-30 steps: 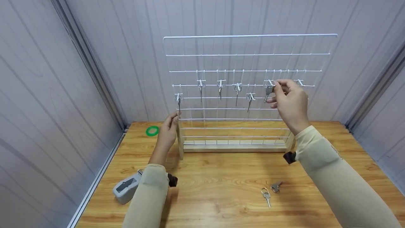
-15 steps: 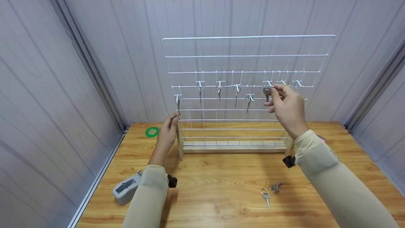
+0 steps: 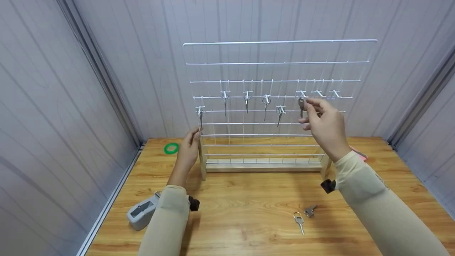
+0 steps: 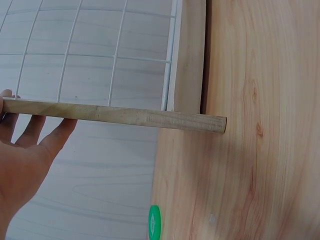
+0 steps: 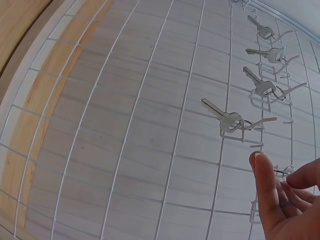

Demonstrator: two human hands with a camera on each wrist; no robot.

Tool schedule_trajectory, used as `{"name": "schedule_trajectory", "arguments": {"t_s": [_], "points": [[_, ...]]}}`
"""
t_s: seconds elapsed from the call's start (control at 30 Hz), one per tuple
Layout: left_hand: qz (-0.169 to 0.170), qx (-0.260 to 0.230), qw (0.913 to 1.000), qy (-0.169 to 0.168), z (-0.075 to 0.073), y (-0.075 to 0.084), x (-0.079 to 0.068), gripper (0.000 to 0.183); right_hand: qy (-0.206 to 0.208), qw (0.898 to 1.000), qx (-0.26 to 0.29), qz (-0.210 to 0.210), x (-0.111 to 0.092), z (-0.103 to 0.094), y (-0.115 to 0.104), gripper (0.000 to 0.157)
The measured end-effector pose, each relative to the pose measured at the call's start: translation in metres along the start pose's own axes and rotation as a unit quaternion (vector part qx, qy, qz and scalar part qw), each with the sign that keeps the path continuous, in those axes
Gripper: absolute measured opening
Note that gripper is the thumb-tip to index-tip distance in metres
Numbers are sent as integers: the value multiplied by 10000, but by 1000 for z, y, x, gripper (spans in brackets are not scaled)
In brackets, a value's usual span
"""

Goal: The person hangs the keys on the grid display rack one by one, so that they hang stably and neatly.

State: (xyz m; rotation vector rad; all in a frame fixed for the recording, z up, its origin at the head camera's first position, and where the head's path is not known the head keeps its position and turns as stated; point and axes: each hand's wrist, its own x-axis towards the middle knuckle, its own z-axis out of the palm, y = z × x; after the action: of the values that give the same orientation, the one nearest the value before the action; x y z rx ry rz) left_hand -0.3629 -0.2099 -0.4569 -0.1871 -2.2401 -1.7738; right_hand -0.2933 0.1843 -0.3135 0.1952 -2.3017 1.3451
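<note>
A white wire grid rack (image 3: 280, 42) with a wooden base stands on the table, several keys hanging from its hooks. My left hand (image 3: 187, 145) grips the rack's left wooden post (image 4: 120, 115), fingers against its outer side. At the right part of the rack, a key (image 3: 301, 104) hangs by its ring from a hook. Beside that key is my right hand (image 3: 327, 122), fingertips very close to it, thumb and fingers apart in the right wrist view. Two hooks (image 3: 318, 93) farther right carry no key. A ringed key (image 3: 299, 224) and another key (image 3: 310, 211) lie on the table.
A grey plastic device with a dark window (image 3: 140, 215) lies beside the left forearm. A green ring (image 3: 171, 148) is on the table behind the left hand. Something pink (image 3: 360, 154) lies partly hidden behind the right sleeve. Panel walls surround the wooden table (image 3: 241, 202).
My right hand has shifted slightly down and right, away from the hook. The key beside it has turned and now hangs straight down. My left hand stays on the post.
</note>
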Motion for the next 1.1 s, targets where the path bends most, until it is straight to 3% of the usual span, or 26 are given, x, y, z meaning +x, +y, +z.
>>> {"name": "schedule_trajectory", "arguments": {"t_s": [0.37,0.77,0.93,1.1], "points": [[-55,48,10000,3,1,-1,1,39,-248,9994,53,219,-38,-17,19,37],[-42,-13,10000,-51,0,-2,2,41,-621,9972,-99,407,-90,-30,58,36],[-101,-6,9999,-28,1,-1,1,40,-865,9911,94,1003,-103,-31,80,43],[-126,-1,9999,-42,0,-1,1,40,-1295,9767,213,1700,-111,-34,103,50]]}}
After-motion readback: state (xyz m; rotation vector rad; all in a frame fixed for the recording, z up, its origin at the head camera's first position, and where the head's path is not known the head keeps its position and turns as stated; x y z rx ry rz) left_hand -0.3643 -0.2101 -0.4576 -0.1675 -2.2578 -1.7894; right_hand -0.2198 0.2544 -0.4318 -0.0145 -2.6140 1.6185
